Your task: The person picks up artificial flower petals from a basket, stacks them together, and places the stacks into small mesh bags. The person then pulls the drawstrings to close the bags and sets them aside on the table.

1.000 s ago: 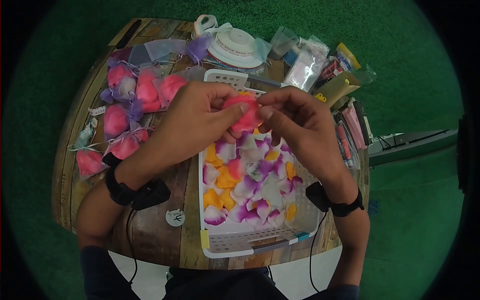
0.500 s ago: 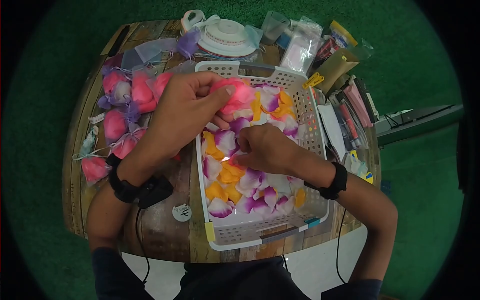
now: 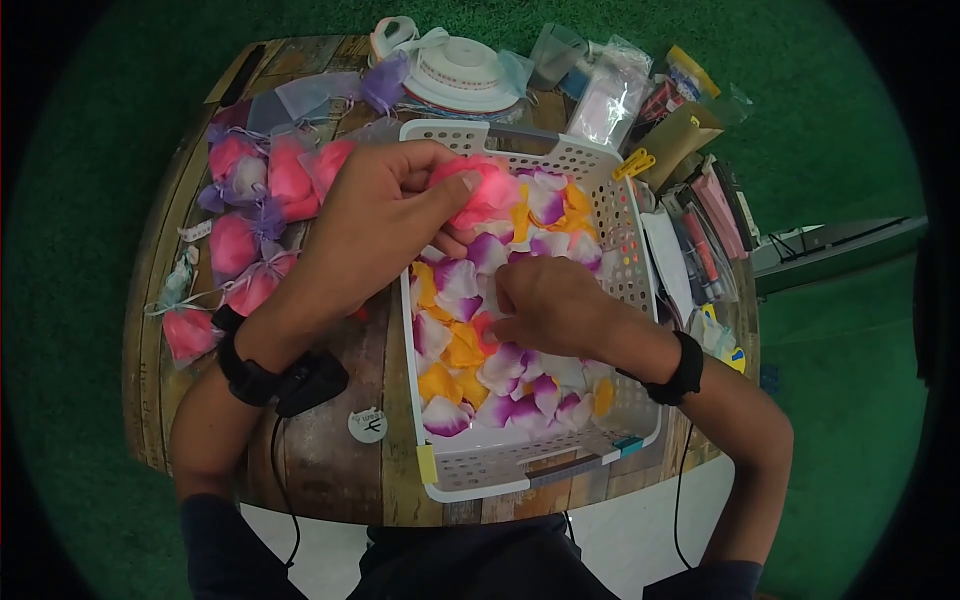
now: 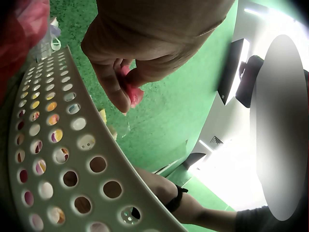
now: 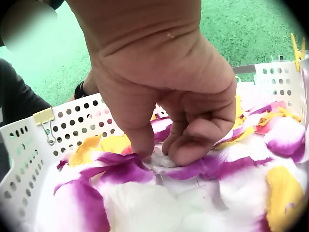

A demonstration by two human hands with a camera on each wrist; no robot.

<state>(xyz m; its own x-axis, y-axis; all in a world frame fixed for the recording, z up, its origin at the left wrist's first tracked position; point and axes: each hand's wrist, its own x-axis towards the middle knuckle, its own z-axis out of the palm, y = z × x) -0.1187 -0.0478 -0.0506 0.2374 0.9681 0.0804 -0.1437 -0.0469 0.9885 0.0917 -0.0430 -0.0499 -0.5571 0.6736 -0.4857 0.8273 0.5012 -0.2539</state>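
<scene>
My left hand (image 3: 380, 215) pinches a bunch of pink petals (image 3: 487, 195) between thumb and fingers over the basket's left side. In the left wrist view the pink petals (image 4: 134, 92) show between the fingertips, above the basket rim. Inside the white basket (image 3: 423, 410), my right hand (image 3: 560, 308) reaches down among purple-white petals (image 3: 505, 368) and orange petals (image 3: 463, 347). A red-pink petal (image 3: 485, 330) lies by its fingertips. From the right wrist, this hand (image 5: 164, 92) has thumb and fingers closed around a small white piece (image 5: 162, 158).
Mesh bags with pink contents (image 3: 233, 245) cover the table's left side. Ribbon rolls (image 3: 460, 75) and clear packets (image 3: 610, 95) stand behind the basket. A yellow clip (image 3: 634, 164) is on its rim. Pens and pouches (image 3: 700, 250) lie to the right; a round sticker (image 3: 367, 426) is in front.
My right hand has left the pink bunch and moved down into the basket, staying low among the petals. My left hand keeps hold of the bunch.
</scene>
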